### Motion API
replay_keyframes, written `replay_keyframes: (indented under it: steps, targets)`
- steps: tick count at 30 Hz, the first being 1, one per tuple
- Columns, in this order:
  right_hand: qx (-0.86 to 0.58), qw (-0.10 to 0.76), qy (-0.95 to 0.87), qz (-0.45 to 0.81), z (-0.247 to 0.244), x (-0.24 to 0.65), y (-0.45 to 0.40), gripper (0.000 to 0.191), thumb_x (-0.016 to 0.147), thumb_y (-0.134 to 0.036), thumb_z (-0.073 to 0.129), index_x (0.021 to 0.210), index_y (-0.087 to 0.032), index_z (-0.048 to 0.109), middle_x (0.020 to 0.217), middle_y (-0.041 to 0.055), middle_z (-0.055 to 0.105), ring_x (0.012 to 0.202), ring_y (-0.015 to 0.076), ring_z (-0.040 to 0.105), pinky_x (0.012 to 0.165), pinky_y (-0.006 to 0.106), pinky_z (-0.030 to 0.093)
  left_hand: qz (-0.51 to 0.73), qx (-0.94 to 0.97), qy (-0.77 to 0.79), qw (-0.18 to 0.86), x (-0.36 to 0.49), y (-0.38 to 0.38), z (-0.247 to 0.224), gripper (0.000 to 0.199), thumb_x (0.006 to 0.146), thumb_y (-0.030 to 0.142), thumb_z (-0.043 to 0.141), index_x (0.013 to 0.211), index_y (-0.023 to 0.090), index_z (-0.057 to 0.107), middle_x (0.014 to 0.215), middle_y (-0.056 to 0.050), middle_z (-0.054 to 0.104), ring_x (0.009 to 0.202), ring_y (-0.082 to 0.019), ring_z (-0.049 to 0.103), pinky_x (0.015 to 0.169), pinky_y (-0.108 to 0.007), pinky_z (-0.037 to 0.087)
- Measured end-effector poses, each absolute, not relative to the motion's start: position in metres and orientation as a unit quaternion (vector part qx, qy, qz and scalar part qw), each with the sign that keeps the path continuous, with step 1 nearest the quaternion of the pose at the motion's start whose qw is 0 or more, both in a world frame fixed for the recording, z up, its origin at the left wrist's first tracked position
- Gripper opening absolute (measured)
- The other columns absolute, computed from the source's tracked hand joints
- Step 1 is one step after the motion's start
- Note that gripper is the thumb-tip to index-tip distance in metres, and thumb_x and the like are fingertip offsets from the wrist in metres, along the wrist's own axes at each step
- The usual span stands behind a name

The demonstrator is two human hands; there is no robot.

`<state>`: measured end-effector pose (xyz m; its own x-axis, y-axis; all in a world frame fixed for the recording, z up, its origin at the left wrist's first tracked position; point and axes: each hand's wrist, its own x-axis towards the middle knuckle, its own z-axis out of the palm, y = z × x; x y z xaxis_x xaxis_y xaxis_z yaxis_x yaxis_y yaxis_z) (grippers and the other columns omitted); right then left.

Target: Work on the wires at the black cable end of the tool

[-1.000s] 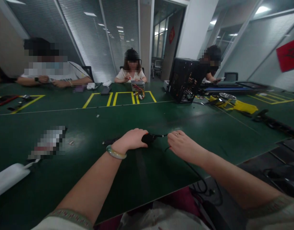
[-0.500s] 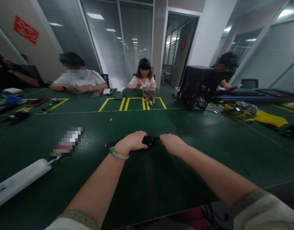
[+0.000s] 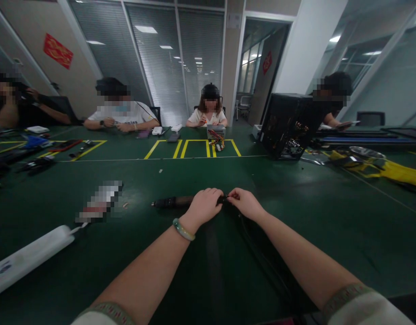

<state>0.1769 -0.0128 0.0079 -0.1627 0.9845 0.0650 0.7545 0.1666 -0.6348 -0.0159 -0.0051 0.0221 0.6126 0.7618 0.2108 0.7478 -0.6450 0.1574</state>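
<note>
A dark, pen-like electric screwdriver [image 3: 172, 201] lies across the green table, its narrow tip pointing left. My left hand [image 3: 206, 207] is closed around its rear part, with a bracelet at the wrist. Close beside it, my right hand [image 3: 246, 204] pinches at the rear end, where a black cable [image 3: 253, 243] meets the tool. The fingertips hide the exact joint, so I cannot tell whether the plug is in. From there the cable runs down toward the table's near edge, under my right forearm.
A white power strip [image 3: 31, 257] and a blurred-out flat item [image 3: 101, 201] lie at left. Beyond stand a black computer case [image 3: 289, 126] and a power supply [image 3: 216, 132] with wires. Yellow material [image 3: 397, 171] lies at right. Several people sit around the table.
My left hand has slid right along the screwdriver, baring more of its body and covering the rear part. My right fingers now pinch close by it. The view has shifted slightly.
</note>
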Motion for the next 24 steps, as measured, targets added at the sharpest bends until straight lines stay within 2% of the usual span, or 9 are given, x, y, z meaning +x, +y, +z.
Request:
replay_keyframes:
  steps: [7, 17, 24]
  targets:
    - [-0.570, 0.333, -0.709, 0.248, 0.000, 0.174, -0.017, 0.012, 0.088, -0.028, 0.058, 0.093, -0.020, 0.065, 0.089, 0.0013, 0.069, 0.081, 0.0158, 0.064, 0.073, 0.028, 0.048, 0.157, 0.896, 0.414, 0.026, -0.015, 0.000, 0.015, 0.022, 0.090, 0.031, 0.055, 0.111, 0.023, 0.055, 0.112, -0.004, 0.059, 0.103, -0.021, 0.055, 0.091, -0.035, 0.044]
    - [-0.547, 0.256, -0.756, 0.254, 0.003, 0.189, -0.005, 0.006, 0.085, -0.021, 0.062, 0.089, -0.022, 0.067, 0.088, 0.0004, 0.069, 0.081, 0.0160, 0.064, 0.072, 0.029, 0.047, 0.177, 0.894, 0.410, 0.034, -0.009, 0.005, 0.008, 0.012, 0.091, 0.028, 0.053, 0.100, 0.022, 0.059, 0.103, -0.003, 0.061, 0.096, -0.020, 0.056, 0.086, -0.036, 0.044]
    - [-0.539, 0.281, -0.748, 0.267, 0.003, 0.181, -0.012, 0.028, 0.085, -0.017, 0.061, 0.112, -0.024, 0.056, 0.087, -0.0012, 0.068, 0.080, 0.0148, 0.065, 0.074, 0.028, 0.048, 0.159, 0.903, 0.397, 0.048, -0.011, 0.009, 0.007, 0.016, 0.092, 0.029, 0.051, 0.104, 0.022, 0.060, 0.109, -0.004, 0.061, 0.100, -0.020, 0.056, 0.088, -0.037, 0.043]
